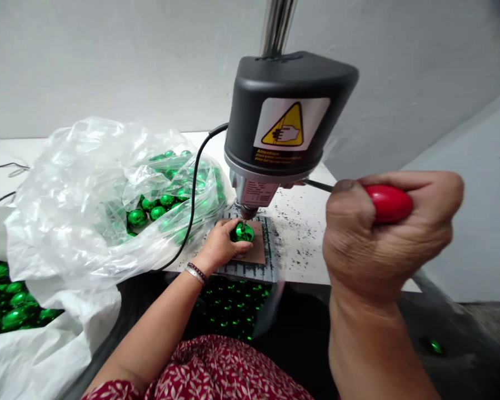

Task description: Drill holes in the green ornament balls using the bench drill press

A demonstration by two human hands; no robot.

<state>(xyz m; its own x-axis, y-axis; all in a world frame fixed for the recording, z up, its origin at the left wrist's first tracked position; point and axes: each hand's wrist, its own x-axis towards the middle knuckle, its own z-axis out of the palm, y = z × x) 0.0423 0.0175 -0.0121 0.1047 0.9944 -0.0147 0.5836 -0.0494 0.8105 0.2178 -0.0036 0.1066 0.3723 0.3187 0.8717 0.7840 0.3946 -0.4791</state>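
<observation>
My left hand (pixel 221 244) is closed around a shiny green ball (pixel 244 234), pinching it between thumb and fingers on a brown board (pixel 257 251). Right above the ball is the chuck (pixel 249 212) of a black drill press (pixel 294 83); the thin bit reaches down to the ball's top, and I cannot tell how deep it goes. My right hand (pixel 383 244) grips the red knob (pixel 387 203) of the press lever, fingers wrapped round it. Under the board lies the grey slotted base (pixel 270 239) of the press.
A clear plastic bag (pixel 75 183) of green balls lies left on the white table (pixel 304 222). Dark shavings dot the table. A black cable (pixel 195 189) loops beside the press. More balls (pixel 14 300) fill a white sack at lower left; others (pixel 233 311) sit below the table edge.
</observation>
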